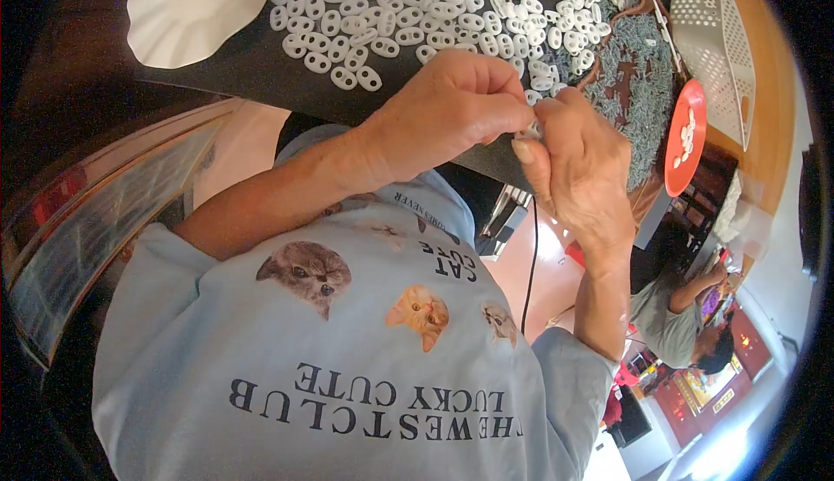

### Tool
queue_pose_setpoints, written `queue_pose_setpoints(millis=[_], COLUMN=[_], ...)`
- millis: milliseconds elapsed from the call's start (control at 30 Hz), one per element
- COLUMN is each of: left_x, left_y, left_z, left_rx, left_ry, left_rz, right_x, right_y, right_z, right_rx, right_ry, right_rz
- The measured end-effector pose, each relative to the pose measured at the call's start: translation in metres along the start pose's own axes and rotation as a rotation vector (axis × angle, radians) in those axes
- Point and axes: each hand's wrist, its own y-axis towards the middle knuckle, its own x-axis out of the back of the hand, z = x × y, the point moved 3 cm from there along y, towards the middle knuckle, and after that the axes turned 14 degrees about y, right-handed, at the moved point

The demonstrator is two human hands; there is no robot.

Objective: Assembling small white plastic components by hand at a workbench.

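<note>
left hand (452, 108): fingers pinched shut on a small white piece (528, 131) at the dark counter (261, 64) edge | right hand (578, 164): fingertips closed on the same piece, black cord (532, 255) hanging below | pile of white oval links (408, 8) on the counter just beyond

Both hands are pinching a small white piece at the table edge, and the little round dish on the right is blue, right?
Not quite: the head view shows the round dish is red, not blue. The left hand and right hand do pinch a small white piece at the table edge.
</note>
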Motion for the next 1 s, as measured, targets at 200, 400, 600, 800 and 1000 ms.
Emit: queue_pose_setpoints(millis=[200, 400, 600, 800, 1000], left_x=[-0.001, -0.005, -0.005, -0.005, -0.007], left_y=[0.003, 0.005, 0.005, 0.004, 0.007], left_z=[0.004, 0.0, -0.002, -0.004, -0.004], left_rx=[0.026, 0.075, 0.144, 0.161, 0.173], left_ry=[0.0, -0.045, -0.085, -0.124, -0.079], left_rz=[-0.003, -0.017, 0.068, 0.105, 0.101], right_x=[-0.005, -0.009, -0.009, -0.008, -0.011], right_y=[0.0, -0.003, -0.003, -0.004, -0.009], right_z=[0.002, -0.009, -0.013, -0.014, -0.014], right_rx=[-0.043, -0.04, -0.024, 0.015, -0.026], right_ry=[-0.035, 0.105, 0.224, 0.25, 0.253], right_rz=[0.014, 0.005, 0.002, -0.015, 0.008])
